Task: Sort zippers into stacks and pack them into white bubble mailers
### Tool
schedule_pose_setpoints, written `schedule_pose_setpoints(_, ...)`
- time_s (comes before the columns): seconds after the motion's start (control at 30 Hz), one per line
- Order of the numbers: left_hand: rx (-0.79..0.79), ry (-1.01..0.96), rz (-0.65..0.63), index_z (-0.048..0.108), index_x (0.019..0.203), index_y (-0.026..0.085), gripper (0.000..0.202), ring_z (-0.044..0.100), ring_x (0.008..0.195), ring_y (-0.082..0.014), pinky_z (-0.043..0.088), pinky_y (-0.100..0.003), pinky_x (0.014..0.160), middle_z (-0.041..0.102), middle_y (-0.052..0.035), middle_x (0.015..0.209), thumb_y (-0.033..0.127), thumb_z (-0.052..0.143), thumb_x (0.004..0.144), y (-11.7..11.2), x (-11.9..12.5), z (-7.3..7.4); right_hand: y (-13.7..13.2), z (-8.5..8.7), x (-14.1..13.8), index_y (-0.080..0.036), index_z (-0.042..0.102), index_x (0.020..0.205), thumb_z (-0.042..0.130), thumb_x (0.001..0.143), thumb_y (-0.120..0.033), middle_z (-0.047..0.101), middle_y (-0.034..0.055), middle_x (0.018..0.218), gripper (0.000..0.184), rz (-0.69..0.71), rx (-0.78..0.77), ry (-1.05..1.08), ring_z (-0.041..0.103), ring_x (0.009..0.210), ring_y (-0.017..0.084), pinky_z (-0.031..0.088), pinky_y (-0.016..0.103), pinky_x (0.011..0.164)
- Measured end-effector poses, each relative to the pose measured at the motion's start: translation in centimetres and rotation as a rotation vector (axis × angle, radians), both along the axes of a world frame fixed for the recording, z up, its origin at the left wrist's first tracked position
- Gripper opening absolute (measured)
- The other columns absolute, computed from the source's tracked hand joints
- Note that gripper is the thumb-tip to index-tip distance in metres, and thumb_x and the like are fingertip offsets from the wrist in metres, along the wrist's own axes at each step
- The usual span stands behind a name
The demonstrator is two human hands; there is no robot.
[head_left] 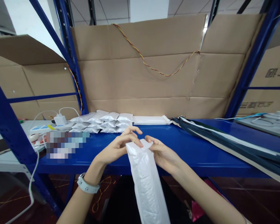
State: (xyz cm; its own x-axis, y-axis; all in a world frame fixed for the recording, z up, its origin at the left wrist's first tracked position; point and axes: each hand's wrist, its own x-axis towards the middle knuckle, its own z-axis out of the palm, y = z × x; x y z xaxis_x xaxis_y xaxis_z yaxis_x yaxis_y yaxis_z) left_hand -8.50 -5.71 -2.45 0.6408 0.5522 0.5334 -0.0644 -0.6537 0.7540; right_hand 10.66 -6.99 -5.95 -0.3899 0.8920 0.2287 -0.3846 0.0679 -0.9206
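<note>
crinkled white padded mailer (146,186) between both hands (118,147) (163,154)

Above the blue steel shelf (196,158), one left hand (116,147) and one right hand (163,154) hold one white padded mailer (146,186); on the shelf lie one flat white packet (151,120), one bundle of dark strips (224,143), and white pouches (100,122) too overlapped to count.

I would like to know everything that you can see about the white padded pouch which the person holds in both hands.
The white padded plastic pouch is long and narrow, with a crinkled, slightly glossy surface that looks puffy, as if lined with cushioning. Its top end is pinched between the left hand and the right hand, the only contact visible. It hangs slightly tilted in front of the blue steel shelf, and its lower end runs out of view.
</note>
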Motion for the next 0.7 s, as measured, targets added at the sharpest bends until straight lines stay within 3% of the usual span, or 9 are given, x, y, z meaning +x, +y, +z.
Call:
schedule_pose_setpoints(0.07, 0.078, -0.029, 0.045, 0.068, 0.075, 0.022, 0.023, 0.049, 0.108, -0.0233, 0.037, -0.037, 0.097, 0.051, -0.0086, 0.116, 0.041, 0.058, 0.084, 0.0, 0.1, 0.2, -0.2, -0.3, -0.7, -0.022, 0.043, 0.090, 0.060, 0.074, -0.023, 0.055, 0.0000, 0.081, 0.023, -0.055, 0.072, -0.047, 0.057, 0.068, 0.013, 0.048, 0.025, 0.064)
schedule_pose_setpoints(0.13, 0.099, -0.069, 0.093, 0.066, 0.075, 0.021, 0.027, 0.050, 0.106, -0.0237, 0.037, -0.037, 0.097, 0.056, -0.0089, 0.106, 0.043, 0.055, 0.086, 0.3, 0.0, 0.5, -0.8, -0.7, -1.1, -0.024, 0.041, 0.109, 0.055, 0.081, -0.027, 0.056, 0.0046, 0.100, 0.032, -0.247, 0.219, -0.126, 0.060, 0.082, 0.017, 0.051, 0.031, 0.072)
schedule_pose_setpoints(0.2, 0.089, -0.074, 0.157, 0.064, 0.078, 0.020, 0.027, 0.054, 0.098, -0.0231, 0.039, -0.036, 0.092, 0.059, -0.0081, 0.095, 0.043, 0.053, 0.086, 1.2, -0.4, 1.2, -1.7, -1.1, -0.8, -0.028, 0.036, 0.122, 0.054, 0.084, -0.028, 0.049, 0.0091, 0.120, 0.043, -0.548, 0.455, -0.235, 0.058, 0.099, 0.021, 0.051, 0.036, 0.078)
schedule_pose_setpoints(0.27, 0.079, -0.031, 0.243, 0.064, 0.080, 0.019, 0.025, 0.055, 0.088, -0.0211, 0.041, -0.032, 0.083, 0.059, -0.0060, 0.085, 0.042, 0.055, 0.085, 2.8, -1.1, 2.1, -2.9, -1.7, 0.1, -0.032, 0.034, 0.129, 0.057, 0.083, -0.024, 0.040, 0.0108, 0.133, 0.053, -0.780, 0.805, -0.385, 0.050, 0.116, 0.026, 0.050, 0.041, 0.084)
schedule_pose_setpoints(0.37, 0.049, 0.024, 0.349, 0.065, 0.080, 0.018, 0.022, 0.053, 0.078, -0.0184, 0.039, -0.028, 0.073, 0.060, -0.0043, 0.080, 0.039, 0.058, 0.082, 5.8, -1.9, 3.9, -4.6, -2.4, 1.4, -0.038, 0.035, 0.134, 0.059, 0.082, -0.020, 0.040, 0.0063, 0.139, 0.061, -0.738, 1.434, -0.687, 0.034, 0.133, 0.029, 0.042, 0.049, 0.098)
schedule_pose_setpoints(0.43, 0.017, 0.020, 0.377, 0.067, 0.081, 0.016, 0.021, 0.053, 0.078, -0.0182, 0.038, -0.027, 0.072, 0.062, -0.0052, 0.082, 0.036, 0.059, 0.080, 7.8, -1.9, 4.9, -5.0, -2.7, 1.6, -0.037, 0.040, 0.134, 0.060, 0.083, -0.026, 0.048, 0.0043, 0.137, 0.056, -0.598, 1.682, -0.895, 0.027, 0.137, 0.030, 0.035, 0.054, 0.104)
schedule_pose_setpoints(0.5, -0.019, 0.012, 0.383, 0.070, 0.084, 0.015, 0.021, 0.054, 0.079, -0.0187, 0.038, -0.028, 0.072, 0.065, -0.0070, 0.086, 0.032, 0.060, 0.079, 9.4, -1.7, 5.4, -4.5, -2.8, 1.3, -0.031, 0.042, 0.135, 0.057, 0.086, -0.028, 0.049, 0.0063, 0.138, 0.052, -0.537, 1.713, -1.068, 0.023, 0.139, 0.032, 0.031, 0.059, 0.105)
schedule_pose_setpoints(0.57, -0.061, 0.024, 0.369, 0.071, 0.086, 0.014, 0.021, 0.056, 0.080, -0.0194, 0.039, -0.028, 0.073, 0.067, -0.0085, 0.089, 0.029, 0.061, 0.077, 10.7, -1.3, 5.6, -3.4, -2.8, 0.7, -0.027, 0.041, 0.138, 0.052, 0.088, -0.019, 0.044, 0.0103, 0.143, 0.052, -0.547, 1.669, -1.164, 0.022, 0.139, 0.033, 0.030, 0.063, 0.103)
schedule_pose_setpoints(0.7, -0.151, 0.082, 0.338, 0.072, 0.087, 0.013, 0.020, 0.058, 0.079, -0.0208, 0.041, -0.031, 0.072, 0.068, -0.0107, 0.091, 0.026, 0.064, 0.074, 12.7, -0.7, 5.3, -0.9, -2.5, -0.1, -0.021, 0.039, 0.139, 0.039, 0.088, 0.001, 0.036, 0.0162, 0.146, 0.056, -0.565, 1.575, -1.152, 0.022, 0.140, 0.027, 0.038, 0.052, 0.104)
